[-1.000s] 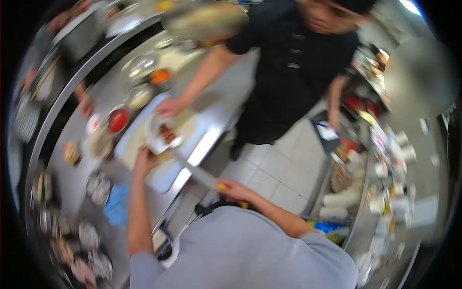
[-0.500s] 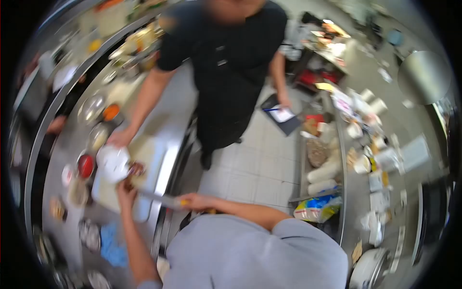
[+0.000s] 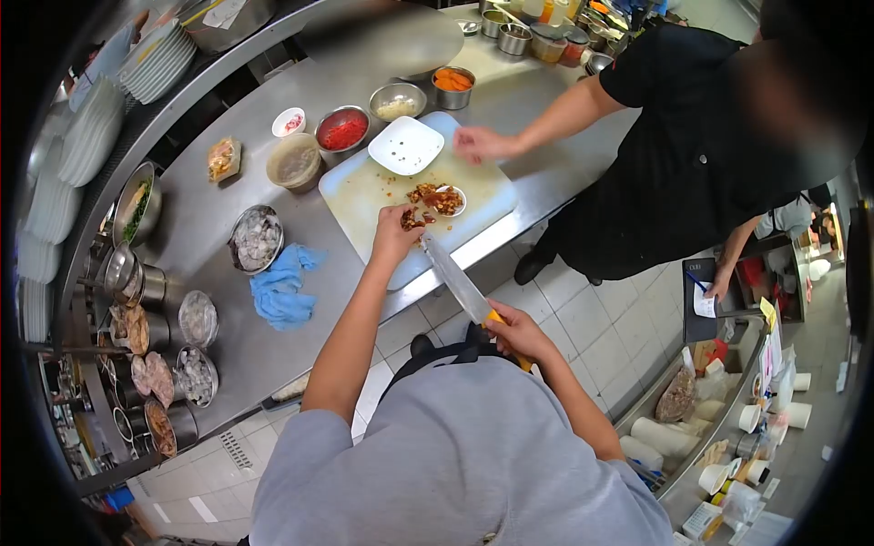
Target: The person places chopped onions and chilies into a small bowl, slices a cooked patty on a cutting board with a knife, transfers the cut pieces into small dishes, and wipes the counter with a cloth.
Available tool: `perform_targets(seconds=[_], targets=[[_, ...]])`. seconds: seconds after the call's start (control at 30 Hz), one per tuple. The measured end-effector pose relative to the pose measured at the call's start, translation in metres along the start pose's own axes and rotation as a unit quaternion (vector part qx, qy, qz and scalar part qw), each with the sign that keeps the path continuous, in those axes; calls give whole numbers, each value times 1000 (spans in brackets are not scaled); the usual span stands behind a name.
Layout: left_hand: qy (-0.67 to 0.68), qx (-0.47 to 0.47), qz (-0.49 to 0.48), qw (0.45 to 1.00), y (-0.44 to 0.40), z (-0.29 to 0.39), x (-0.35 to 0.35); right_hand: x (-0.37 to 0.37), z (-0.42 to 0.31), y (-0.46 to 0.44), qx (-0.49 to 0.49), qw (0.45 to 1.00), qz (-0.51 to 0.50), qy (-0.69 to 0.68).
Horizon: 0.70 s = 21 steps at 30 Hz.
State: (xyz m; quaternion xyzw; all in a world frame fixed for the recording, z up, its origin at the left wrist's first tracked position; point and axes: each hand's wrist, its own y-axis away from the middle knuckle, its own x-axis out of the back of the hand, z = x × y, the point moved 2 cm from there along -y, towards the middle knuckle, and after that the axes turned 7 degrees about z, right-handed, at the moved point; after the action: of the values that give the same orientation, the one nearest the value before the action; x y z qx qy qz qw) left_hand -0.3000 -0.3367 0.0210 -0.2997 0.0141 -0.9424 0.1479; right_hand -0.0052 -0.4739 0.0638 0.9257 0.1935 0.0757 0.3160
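My right hand (image 3: 517, 333) is closed round the yellow handle of a large knife (image 3: 458, 283), whose blade points up and left over the front edge of a pale cutting board (image 3: 355, 202). My left hand (image 3: 397, 233) rests on the board by the blade's tip, its fingers bent at the edge of some chopped brown food (image 3: 425, 195). Whether it pinches a piece is too small to tell. A small white bowl (image 3: 460, 202) sits against the food. Behind it lies a white square plate (image 3: 406, 146) with dark specks.
A person in black (image 3: 674, 146) stands at the right, one hand near the plate, the other holding a clipboard (image 3: 699, 300). Left of the board are a bowl of red food (image 3: 342, 129), a blue cloth (image 3: 284, 286) and a bowl of greyish food (image 3: 256, 239).
The white plate now lies flat on the board, and the other person's hand has let go of it. The view has swung, so the board appears further right. The knife stays in my right hand.
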Motion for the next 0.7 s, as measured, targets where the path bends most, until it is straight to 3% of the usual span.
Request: perform_targets(seconds=[0.3, 0.4, 0.67, 0.7], targets=[[15, 16, 22, 1000, 0, 1, 10, 2, -5, -7, 6, 1000, -8, 17], [-21, -40, 51, 998, -7, 3, 15, 2, -9, -13, 10, 1000, -12, 14], [-21, -146, 47, 988, -121, 30, 35, -14, -89, -44, 73, 997, 22, 12], [-7, -110, 32, 993, -133, 35, 34, -14, -97, -49, 83, 995, 38, 27]])
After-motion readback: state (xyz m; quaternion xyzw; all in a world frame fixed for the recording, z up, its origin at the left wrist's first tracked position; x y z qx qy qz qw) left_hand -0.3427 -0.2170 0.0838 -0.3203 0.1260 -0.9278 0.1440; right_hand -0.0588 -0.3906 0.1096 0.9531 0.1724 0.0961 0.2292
